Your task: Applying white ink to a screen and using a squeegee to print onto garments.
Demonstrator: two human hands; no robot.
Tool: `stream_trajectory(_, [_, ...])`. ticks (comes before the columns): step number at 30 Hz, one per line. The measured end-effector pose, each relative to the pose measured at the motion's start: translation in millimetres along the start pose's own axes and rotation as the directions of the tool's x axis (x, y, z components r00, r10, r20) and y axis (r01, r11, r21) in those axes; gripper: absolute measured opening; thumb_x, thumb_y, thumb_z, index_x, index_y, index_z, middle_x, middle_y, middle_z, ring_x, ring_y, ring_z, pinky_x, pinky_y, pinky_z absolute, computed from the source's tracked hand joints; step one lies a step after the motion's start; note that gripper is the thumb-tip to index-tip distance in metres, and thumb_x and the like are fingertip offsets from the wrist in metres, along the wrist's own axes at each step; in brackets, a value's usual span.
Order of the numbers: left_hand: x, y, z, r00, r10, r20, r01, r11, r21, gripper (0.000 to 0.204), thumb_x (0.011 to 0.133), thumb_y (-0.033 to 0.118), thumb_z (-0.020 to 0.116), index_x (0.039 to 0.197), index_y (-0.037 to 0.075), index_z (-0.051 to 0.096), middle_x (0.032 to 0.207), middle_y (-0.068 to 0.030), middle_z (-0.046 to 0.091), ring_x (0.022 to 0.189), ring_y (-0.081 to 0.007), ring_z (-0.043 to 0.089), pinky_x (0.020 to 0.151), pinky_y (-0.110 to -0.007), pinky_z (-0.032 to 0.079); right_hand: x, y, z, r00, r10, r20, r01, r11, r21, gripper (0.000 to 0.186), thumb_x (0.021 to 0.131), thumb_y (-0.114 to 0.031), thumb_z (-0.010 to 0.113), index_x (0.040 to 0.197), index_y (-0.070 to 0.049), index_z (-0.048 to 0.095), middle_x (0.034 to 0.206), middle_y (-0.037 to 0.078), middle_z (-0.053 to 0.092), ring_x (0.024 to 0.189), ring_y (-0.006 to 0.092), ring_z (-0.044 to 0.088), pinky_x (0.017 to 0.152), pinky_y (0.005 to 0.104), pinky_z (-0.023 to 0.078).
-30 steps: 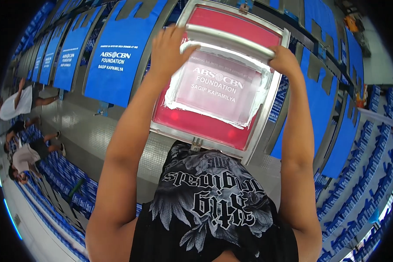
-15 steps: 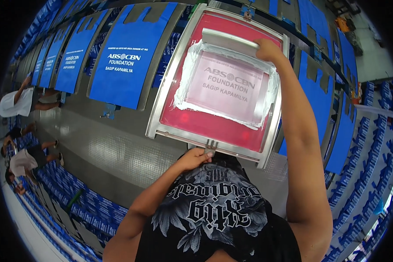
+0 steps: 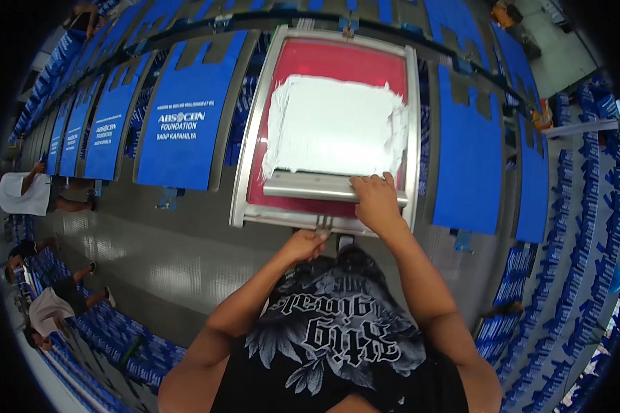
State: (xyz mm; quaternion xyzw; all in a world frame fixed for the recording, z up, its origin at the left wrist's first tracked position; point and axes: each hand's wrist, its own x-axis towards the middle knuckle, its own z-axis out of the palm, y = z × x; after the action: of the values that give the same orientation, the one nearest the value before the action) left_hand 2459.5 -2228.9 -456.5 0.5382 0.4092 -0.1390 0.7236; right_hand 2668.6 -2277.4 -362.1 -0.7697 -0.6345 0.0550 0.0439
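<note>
A silk-screen printing frame (image 3: 249, 148) with metal edges and red mesh (image 3: 337, 58) lies in front of me. Thick white ink (image 3: 334, 127) covers the middle of the mesh in a rough-edged rectangle. Along the near side of that ink sits a long metal squeegee (image 3: 310, 187). My right hand (image 3: 377, 201) is closed over its right end. At the frame's near edge, my left hand (image 3: 304, 246) pinches a small pronged metal handle (image 3: 324, 224). What lies under the screen is hidden by the ink.
Blue printed bags lie flat on grey boards to the left (image 3: 179, 131) and right (image 3: 467, 158) of the frame. Many blue bags hang or stand in rows (image 3: 554, 275) at far right. Other people, one in a white shirt (image 3: 24, 194), are at the far left.
My right hand has drawn the squeegee from the far side of the mesh to the near side. Opaque white ink now covers the lettering that showed through. My left hand keeps its hold.
</note>
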Motion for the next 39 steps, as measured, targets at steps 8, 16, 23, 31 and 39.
stream_trajectory(8, [0.4, -30.3, -14.7, 0.996, -0.037, -0.084, 0.057, 0.968, 0.245, 0.051, 0.086, 0.050, 0.055, 0.073, 0.002, 0.065, 0.068, -0.0117, 0.063, 0.055, -0.0192, 0.059, 0.052, -0.032, 0.047, 9.4, 96.2, -13.5, 0.949, 0.171, 0.264, -0.252, 0.915, 0.315, 0.042, 0.063, -0.025, 0.073, 0.103, -0.012, 0.064, 0.090, 0.012, 0.066, 0.094, 0.0318, 0.060, 0.098, 0.0579, 0.027])
stream_trajectory(16, [-16.0, 48.9, -137.3, 0.367, 0.466, -0.805, 0.030, 0.859, 0.510, 0.035, 0.088, 0.031, 0.055, 0.104, 0.001, 0.064, 0.092, -0.0191, 0.067, 0.087, -0.0298, 0.065, 0.079, -0.037, 0.048, 29.6, 135.6, 42.2, 0.941, 0.267, 0.210, -0.290, 0.310, 0.906, 0.032, 0.067, -0.015, 0.078, 0.092, 0.001, 0.066, 0.080, 0.005, 0.065, 0.076, 0.0121, 0.059, 0.071, 0.0272, 0.047])
stream_trajectory(23, [-3.9, 45.6, -131.2, 0.551, 0.434, -0.713, -0.359, 0.894, 0.268, 0.042, 0.094, 0.029, 0.050, 0.123, -0.001, 0.052, 0.110, -0.0168, 0.063, 0.102, -0.0209, 0.058, 0.089, -0.031, 0.043, 14.8, 162.9, 42.3, 0.891, 0.388, 0.236, -0.276, 0.049, 0.960, 0.034, 0.068, -0.011, 0.077, 0.097, 0.002, 0.066, 0.085, 0.006, 0.065, 0.077, 0.0133, 0.058, 0.070, 0.0262, 0.045])
stream_trajectory(31, [61.8, 76.2, 51.2, 0.613, 0.500, -0.611, -0.490, 0.848, 0.202, 0.044, 0.094, 0.027, 0.051, 0.124, -0.004, 0.050, 0.115, -0.0172, 0.060, 0.105, -0.0195, 0.055, 0.091, -0.030, 0.042, -133.0, 309.4, -23.1, 0.816, 0.552, 0.173, -0.290, 0.131, 0.948, 0.031, 0.063, -0.009, 0.075, 0.091, -0.001, 0.066, 0.081, 0.005, 0.064, 0.075, 0.0139, 0.059, 0.071, 0.0277, 0.046])
stream_trajectory(39, [109.1, 120.4, 209.4, 0.645, 0.483, -0.593, -0.469, 0.862, 0.191, 0.042, 0.093, 0.030, 0.053, 0.123, 0.001, 0.053, 0.109, -0.0170, 0.063, 0.099, -0.0207, 0.059, 0.086, -0.031, 0.044, -223.4, 446.8, -25.9, 0.822, 0.545, 0.165, -0.245, 0.075, 0.967, 0.031, 0.065, -0.004, 0.072, 0.095, 0.002, 0.067, 0.086, 0.007, 0.066, 0.079, 0.0144, 0.060, 0.074, 0.0278, 0.046])
